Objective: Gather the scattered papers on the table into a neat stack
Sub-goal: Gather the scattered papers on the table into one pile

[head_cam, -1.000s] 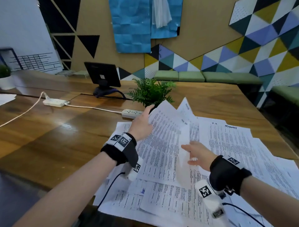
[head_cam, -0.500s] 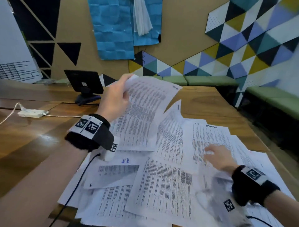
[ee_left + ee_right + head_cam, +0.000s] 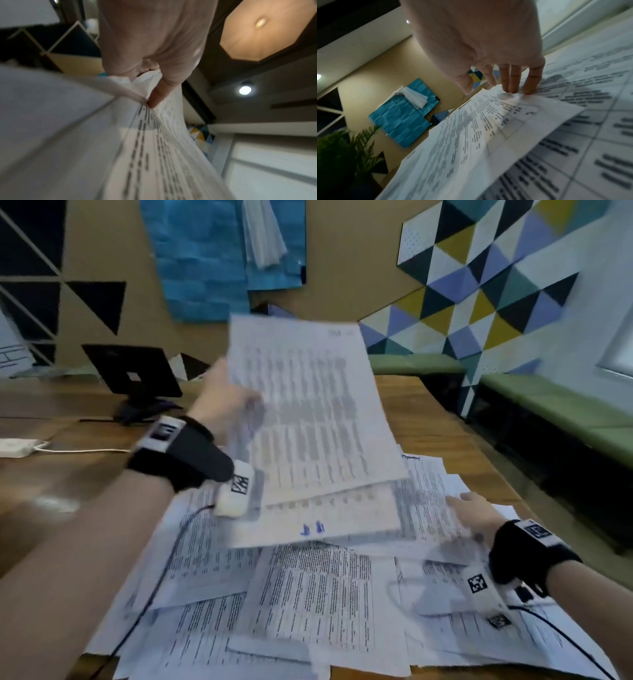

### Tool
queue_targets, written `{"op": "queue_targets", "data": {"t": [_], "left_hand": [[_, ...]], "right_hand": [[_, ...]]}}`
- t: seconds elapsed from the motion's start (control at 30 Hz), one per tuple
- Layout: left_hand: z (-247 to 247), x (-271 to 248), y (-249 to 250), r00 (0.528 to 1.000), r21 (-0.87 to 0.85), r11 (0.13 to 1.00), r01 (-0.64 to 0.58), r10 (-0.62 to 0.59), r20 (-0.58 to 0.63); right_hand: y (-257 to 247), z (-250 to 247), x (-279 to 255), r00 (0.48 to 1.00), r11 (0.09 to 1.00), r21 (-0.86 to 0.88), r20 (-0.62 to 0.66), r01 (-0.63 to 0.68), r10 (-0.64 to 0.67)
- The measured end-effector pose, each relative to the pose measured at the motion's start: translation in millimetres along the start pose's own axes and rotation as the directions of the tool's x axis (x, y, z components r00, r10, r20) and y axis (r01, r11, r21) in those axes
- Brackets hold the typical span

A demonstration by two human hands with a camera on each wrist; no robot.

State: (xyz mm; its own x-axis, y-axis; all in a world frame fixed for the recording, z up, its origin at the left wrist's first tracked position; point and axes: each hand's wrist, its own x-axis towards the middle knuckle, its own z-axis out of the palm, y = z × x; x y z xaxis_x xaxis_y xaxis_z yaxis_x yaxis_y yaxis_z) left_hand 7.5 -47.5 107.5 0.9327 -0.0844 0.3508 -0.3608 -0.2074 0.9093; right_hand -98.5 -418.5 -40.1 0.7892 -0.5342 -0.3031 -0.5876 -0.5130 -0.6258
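Note:
Many printed white papers [image 3: 308, 594] lie scattered and overlapping on the wooden table [image 3: 68, 474]. My left hand [image 3: 222, 402] pinches the edge of a few lifted sheets [image 3: 308, 412] and holds them up, tilted, above the pile; in the left wrist view the thumb and fingers [image 3: 154, 98] clamp the held sheets [image 3: 154, 148]. My right hand [image 3: 472, 511] lies on a sheet at the pile's right side. In the right wrist view its straight fingertips [image 3: 513, 89] press down on a loose sheet [image 3: 479, 135] whose near corner curls up.
A small black screen on a stand [image 3: 133, 378] is behind my left hand. A white power strip with cord [image 3: 17, 446] lies at the far left. Green benches [image 3: 565, 409] run along the wall at right. A green plant [image 3: 342, 155] shows in the right wrist view.
My left hand has lifted sheets from flat on the pile up into the air and swung them rightward. My right hand has slid right and down onto a sheet on the pile's right side.

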Motion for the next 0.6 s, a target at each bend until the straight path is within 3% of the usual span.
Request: {"op": "queue_targets", "data": {"t": [0.1,0.2,0.33,0.5,0.53,0.6], "left_hand": [[62.0,-11.0,-44.4,0.960,0.237,0.958,0.165,-0.210,0.183],[113.2,-20.8,-84.8,0.873,0.465,0.861,0.208,-0.377,0.308],[152.4,-36.6,-92.7,0.746,0.578,0.748,0.327,-0.580,0.328],[165.8,-35.1,-85.1,0.671,0.544,0.712,0.443,-0.667,0.326],[167.0,-36.1,-83.6,0.643,0.524,0.696,0.491,-0.695,0.322],[165.6,-36.3,-86.0,0.639,0.488,0.700,0.521,-0.699,0.321]], "right_hand": [[4.8,-5.4,5.1,0.996,0.951,0.303,0.076,-0.062,0.041],[6.8,-8.4,2.4,0.979,0.871,0.464,0.182,-0.163,0.087],[5.2,-7.1,3.7,0.964,0.851,0.478,0.245,-0.217,0.108],[-7.5,3.5,6.9,0.938,0.875,0.452,0.346,-0.176,0.010],[-12.8,6.9,7.9,0.938,0.906,0.388,0.346,-0.170,0.029],[-20.4,12.9,12.6,0.950,0.943,0.280,0.299,-0.180,0.092]]}}
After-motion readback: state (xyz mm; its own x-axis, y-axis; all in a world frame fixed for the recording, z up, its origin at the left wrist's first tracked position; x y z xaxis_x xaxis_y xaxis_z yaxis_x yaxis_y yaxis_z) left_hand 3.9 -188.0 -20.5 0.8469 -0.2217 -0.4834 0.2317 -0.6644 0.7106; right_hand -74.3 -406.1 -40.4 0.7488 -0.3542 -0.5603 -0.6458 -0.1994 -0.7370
